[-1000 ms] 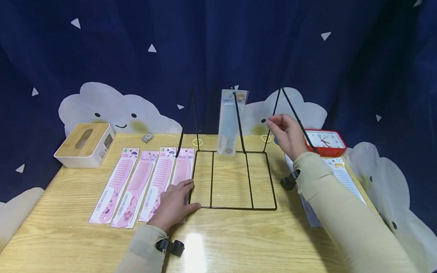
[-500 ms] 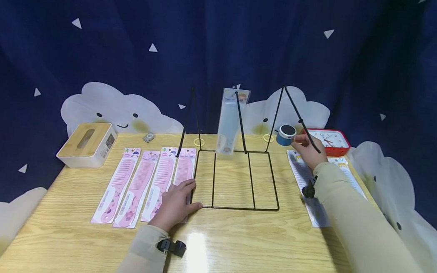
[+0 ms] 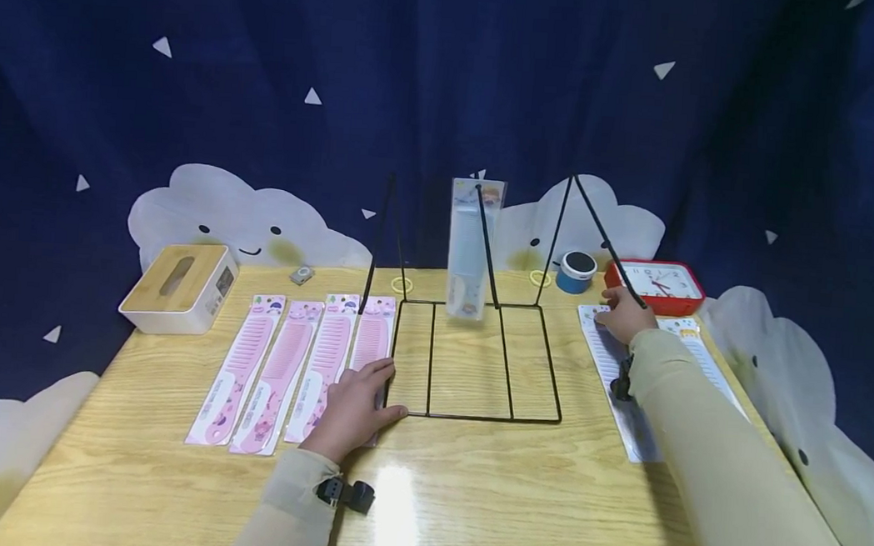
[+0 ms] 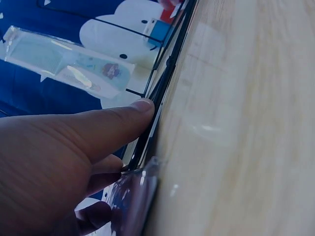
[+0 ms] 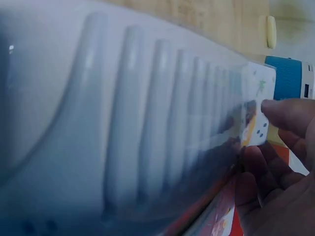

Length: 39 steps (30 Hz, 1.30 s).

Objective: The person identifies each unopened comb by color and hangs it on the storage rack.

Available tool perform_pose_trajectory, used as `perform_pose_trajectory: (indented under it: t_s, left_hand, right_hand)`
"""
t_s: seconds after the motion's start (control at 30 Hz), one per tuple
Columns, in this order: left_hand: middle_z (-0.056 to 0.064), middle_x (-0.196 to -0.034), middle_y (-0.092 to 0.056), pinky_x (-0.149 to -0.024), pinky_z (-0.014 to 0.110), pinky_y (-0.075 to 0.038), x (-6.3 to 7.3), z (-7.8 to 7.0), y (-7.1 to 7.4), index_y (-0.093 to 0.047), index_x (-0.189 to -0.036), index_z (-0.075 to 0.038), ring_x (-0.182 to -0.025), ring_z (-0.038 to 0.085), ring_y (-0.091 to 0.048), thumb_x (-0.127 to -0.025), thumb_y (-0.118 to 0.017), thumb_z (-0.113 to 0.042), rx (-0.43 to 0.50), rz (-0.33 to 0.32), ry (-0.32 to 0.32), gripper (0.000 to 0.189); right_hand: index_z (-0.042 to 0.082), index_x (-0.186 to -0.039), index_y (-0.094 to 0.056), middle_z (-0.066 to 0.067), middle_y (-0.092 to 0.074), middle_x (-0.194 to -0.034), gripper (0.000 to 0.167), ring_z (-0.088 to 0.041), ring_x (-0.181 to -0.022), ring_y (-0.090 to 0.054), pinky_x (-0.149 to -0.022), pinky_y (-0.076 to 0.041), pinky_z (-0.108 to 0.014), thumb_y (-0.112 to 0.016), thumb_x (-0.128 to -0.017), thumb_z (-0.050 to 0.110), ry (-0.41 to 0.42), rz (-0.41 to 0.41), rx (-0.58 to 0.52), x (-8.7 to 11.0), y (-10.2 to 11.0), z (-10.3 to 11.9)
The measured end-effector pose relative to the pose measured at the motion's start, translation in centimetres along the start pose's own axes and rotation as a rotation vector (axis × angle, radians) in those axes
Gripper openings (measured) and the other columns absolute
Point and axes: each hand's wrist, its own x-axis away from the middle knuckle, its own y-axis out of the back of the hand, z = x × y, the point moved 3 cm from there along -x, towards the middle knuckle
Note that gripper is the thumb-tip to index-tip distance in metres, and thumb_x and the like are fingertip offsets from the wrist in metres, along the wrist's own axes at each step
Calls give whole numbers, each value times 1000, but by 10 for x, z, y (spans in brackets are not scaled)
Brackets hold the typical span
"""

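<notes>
My left hand [image 3: 357, 410] rests at the near left corner of a black wire rack [image 3: 466, 417], its thumb on the front wire, beside the pink packaged combs [image 3: 325, 358]. A pale blue packaged comb [image 3: 470, 250] hangs upright from the rack's middle arm. At the right, my right hand [image 3: 630, 314] pinches the top end of another packaged comb [image 5: 147, 113]. The right wrist view shows the thumb at one edge of its card and the fingers at the opposite edge. My forearm covers part of that comb and of the packaged comb [image 3: 706, 356] beside it.
A red clock [image 3: 661, 287] and a blue round speaker [image 3: 575, 273] stand behind the right-hand combs. Yellow rings [image 3: 540, 278] lie behind the rack. A tissue box [image 3: 179, 288] and a small grey clip-like device [image 3: 302, 275] sit at the back left.
My right hand has moved from beside the rack's right arm, past the speaker, down to the top of the packaged comb on the right. My left hand has stayed on the rack corner.
</notes>
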Motion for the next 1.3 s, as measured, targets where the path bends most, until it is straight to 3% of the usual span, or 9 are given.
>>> perform_pose_trajectory:
  t_s: [0.17,0.43,0.6,0.8,1.1,1.3]
  left_hand:
    - [6,-151,-49,-87,50,-40,0,-1,0,-57,-141,-4,-103,30,-51,-83,-81,-38,1,-2,-7,72]
    - [5,-151,-49,-88,51,-39,0,-2,0,-57,-141,-5,-109,31,-51,-82,-82,-37,-2,0,1,72]
    - [4,-151,-50,-86,53,-40,0,-2,1,-57,-141,-6,-113,32,-51,-82,-82,-38,-15,2,6,72]
    - [5,-151,-49,-85,52,-40,0,-1,0,-56,-142,-6,-110,31,-51,-82,-82,-38,-16,0,6,73]
    - [4,-151,-49,-86,50,-40,0,0,-1,-56,-142,-6,-107,28,-50,-82,-82,-38,-8,4,12,72]
    - [4,-152,-49,-86,49,-40,-1,0,-1,-56,-142,-6,-106,28,-51,-83,-82,-38,-7,8,13,72]
  right_hand:
    - [-6,-131,-55,-29,-57,-125,45,-45,-117,-53,-103,-39,-57,-66,-89,10,10,-16,62,0,-3,2]
    - [1,-102,-67,-13,-67,-92,17,-33,-89,-56,-83,-42,-45,-65,-91,14,59,-60,94,5,-2,1]
    - [3,-105,-65,-14,-66,-97,20,-31,-88,-57,-78,-44,-41,-64,-95,20,24,-62,24,9,-1,0]
    - [4,-109,-63,-18,-61,-103,22,-32,-94,-54,-81,-42,-41,-64,-95,22,102,-85,-57,19,6,6]
    - [8,-110,-62,-13,-61,-102,21,-28,-92,-50,-79,-37,-37,-62,-97,25,204,-122,-180,52,18,41]
    - [6,-107,-63,-11,-61,-91,20,-24,-79,-50,-67,-39,-31,-61,-99,24,318,-177,-285,78,30,74]
